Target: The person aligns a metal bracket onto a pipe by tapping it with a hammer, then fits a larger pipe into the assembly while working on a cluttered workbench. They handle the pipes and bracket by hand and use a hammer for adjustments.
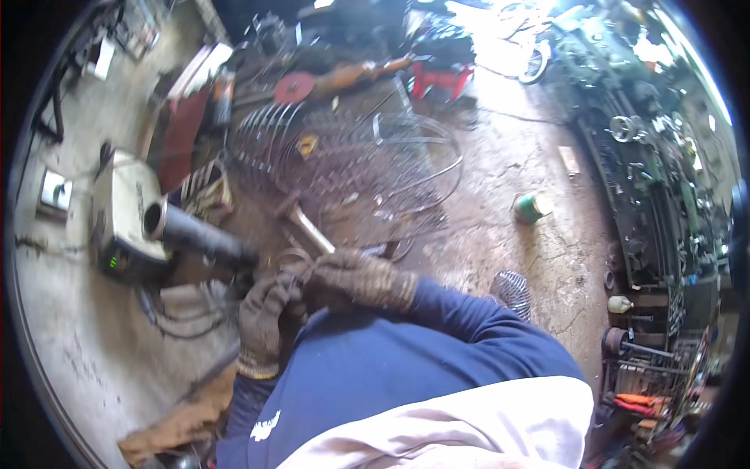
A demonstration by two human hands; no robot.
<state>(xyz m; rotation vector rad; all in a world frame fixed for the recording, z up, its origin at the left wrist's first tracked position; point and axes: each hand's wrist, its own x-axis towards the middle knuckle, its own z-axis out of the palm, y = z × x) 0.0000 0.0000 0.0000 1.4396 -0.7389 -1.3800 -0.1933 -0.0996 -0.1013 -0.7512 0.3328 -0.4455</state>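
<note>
Right now both gloved hands meet over the floor: the left hand (263, 322) curls shut near a thin metal ring (291, 258), and the right hand (355, 277) closes beside it; what each grip clamps I cannot tell. Better keep both wrists steady near the dark pipe (195, 234).

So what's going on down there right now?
A person in a blue long-sleeved top has both gloved hands together low over the workshop floor. The right hand and left hand close around a small metal piece beside a dark pipe. Bent wire frames lie just beyond.
</note>
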